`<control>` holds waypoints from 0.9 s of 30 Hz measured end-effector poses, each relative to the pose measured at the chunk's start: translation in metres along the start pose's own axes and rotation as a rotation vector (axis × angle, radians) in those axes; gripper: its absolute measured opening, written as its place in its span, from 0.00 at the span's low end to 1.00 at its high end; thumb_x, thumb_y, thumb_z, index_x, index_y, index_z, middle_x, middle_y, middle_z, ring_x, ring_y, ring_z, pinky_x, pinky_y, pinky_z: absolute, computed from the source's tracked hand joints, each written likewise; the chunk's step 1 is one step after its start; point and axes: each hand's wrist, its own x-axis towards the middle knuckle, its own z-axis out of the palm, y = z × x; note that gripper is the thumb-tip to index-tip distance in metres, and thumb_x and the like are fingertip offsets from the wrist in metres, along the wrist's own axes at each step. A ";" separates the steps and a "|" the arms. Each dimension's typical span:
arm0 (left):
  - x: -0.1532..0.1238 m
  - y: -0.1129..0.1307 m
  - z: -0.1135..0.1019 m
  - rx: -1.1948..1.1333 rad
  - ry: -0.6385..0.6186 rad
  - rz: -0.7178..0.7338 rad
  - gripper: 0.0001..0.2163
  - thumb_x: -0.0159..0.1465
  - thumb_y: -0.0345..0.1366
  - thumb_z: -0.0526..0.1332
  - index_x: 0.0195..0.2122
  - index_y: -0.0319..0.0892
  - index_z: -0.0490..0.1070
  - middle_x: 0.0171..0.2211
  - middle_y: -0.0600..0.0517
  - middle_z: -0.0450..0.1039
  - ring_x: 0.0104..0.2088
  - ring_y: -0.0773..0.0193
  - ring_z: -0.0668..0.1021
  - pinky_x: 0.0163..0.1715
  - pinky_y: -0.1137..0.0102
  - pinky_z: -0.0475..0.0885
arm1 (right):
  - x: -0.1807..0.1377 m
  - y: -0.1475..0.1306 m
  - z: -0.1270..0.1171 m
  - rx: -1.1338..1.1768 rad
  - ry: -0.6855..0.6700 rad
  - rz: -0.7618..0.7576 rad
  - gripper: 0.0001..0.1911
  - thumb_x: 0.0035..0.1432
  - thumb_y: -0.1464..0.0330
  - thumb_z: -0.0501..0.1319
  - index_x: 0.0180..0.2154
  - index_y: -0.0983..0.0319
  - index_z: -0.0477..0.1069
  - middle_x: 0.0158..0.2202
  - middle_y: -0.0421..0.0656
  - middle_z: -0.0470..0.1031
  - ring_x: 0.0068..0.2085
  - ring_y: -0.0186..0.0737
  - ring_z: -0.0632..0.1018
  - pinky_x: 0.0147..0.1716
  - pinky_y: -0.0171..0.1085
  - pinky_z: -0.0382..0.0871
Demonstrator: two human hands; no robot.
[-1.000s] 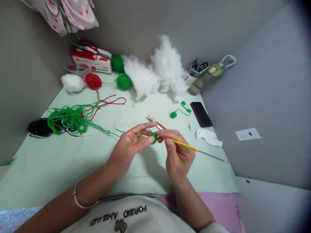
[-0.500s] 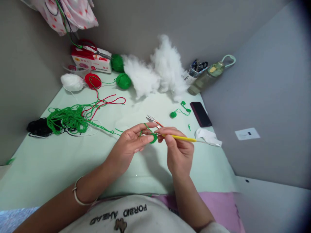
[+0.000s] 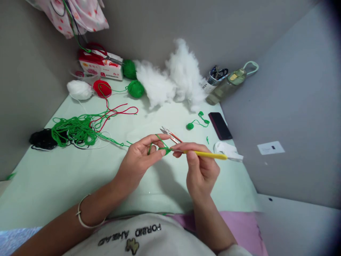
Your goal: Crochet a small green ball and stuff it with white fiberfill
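Between thumb and fingers, my left hand (image 3: 141, 154) pinches a small green crochet piece (image 3: 167, 151). Green yarn loops over its raised index finger and trails off to the left. My right hand (image 3: 201, 167) grips a yellow-handled crochet hook (image 3: 209, 154) like a pencil, its metal tip at the edge of the green piece. Thread snips (image 3: 170, 134) lie on the table just beyond my fingers, partly hidden by them. Strands of green yarn (image 3: 76, 129) lie in a tangled heap to the left.
Behind stand white stuffing (image 3: 186, 76), green yarn balls (image 3: 135, 89), a red yarn ball (image 3: 102, 88), a white ball (image 3: 79, 89) and a tissue box (image 3: 106, 67) with scissors on top. At right are a phone (image 3: 220, 126), a bottle (image 3: 226, 85) and small green crocheted bits (image 3: 190, 126).
My right hand has shifted right and slightly down with the crochet hook, drawing its tip toward the edge of the green piece. My left hand has moved slightly left.
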 end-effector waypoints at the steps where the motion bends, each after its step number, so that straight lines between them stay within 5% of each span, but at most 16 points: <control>1: -0.001 0.000 0.001 0.017 0.018 0.021 0.13 0.61 0.35 0.70 0.48 0.47 0.82 0.33 0.55 0.68 0.28 0.71 0.62 0.31 0.73 0.60 | -0.002 0.000 0.001 -0.065 -0.012 -0.080 0.12 0.71 0.73 0.54 0.46 0.57 0.76 0.40 0.43 0.82 0.36 0.37 0.82 0.37 0.40 0.79; 4: -0.002 0.000 0.003 -0.003 0.035 0.029 0.16 0.61 0.35 0.72 0.51 0.48 0.81 0.33 0.56 0.69 0.27 0.73 0.62 0.29 0.74 0.59 | -0.009 0.005 0.005 -0.320 -0.055 -0.310 0.15 0.68 0.76 0.58 0.52 0.57 0.76 0.42 0.45 0.82 0.42 0.40 0.82 0.39 0.41 0.79; 8: 0.001 0.002 0.002 -0.227 -0.105 -0.176 0.20 0.61 0.37 0.72 0.55 0.45 0.79 0.24 0.60 0.62 0.20 0.76 0.54 0.22 0.75 0.54 | -0.013 0.012 0.010 -0.507 0.031 -0.433 0.17 0.66 0.76 0.63 0.51 0.52 0.78 0.45 0.45 0.81 0.45 0.42 0.82 0.40 0.41 0.80; 11: 0.005 0.002 -0.002 -0.332 -0.140 -0.240 0.16 0.62 0.35 0.70 0.52 0.42 0.81 0.20 0.64 0.50 0.19 0.77 0.46 0.19 0.76 0.50 | -0.008 0.010 0.008 -0.232 0.057 -0.261 0.14 0.68 0.75 0.59 0.48 0.55 0.79 0.41 0.45 0.82 0.40 0.41 0.82 0.37 0.42 0.79; 15: 0.006 0.003 -0.003 -0.293 -0.171 -0.184 0.13 0.63 0.33 0.70 0.49 0.45 0.83 0.26 0.58 0.63 0.20 0.78 0.52 0.19 0.77 0.50 | 0.002 0.007 0.005 0.172 0.077 0.020 0.11 0.71 0.71 0.58 0.42 0.56 0.80 0.36 0.42 0.81 0.33 0.37 0.79 0.31 0.40 0.76; 22: 0.006 0.004 0.004 -0.187 -0.130 -0.116 0.17 0.61 0.34 0.72 0.51 0.48 0.81 0.31 0.56 0.70 0.22 0.76 0.57 0.19 0.77 0.52 | 0.001 0.008 0.009 0.142 0.036 0.007 0.10 0.69 0.70 0.61 0.42 0.55 0.82 0.37 0.42 0.82 0.38 0.39 0.80 0.37 0.41 0.76; 27: 0.007 0.007 -0.003 -0.278 -0.242 -0.258 0.20 0.61 0.34 0.71 0.56 0.46 0.79 0.30 0.56 0.68 0.21 0.78 0.54 0.19 0.78 0.50 | 0.005 0.008 0.002 0.439 0.037 0.257 0.09 0.69 0.65 0.62 0.39 0.56 0.82 0.36 0.41 0.80 0.31 0.35 0.80 0.32 0.37 0.77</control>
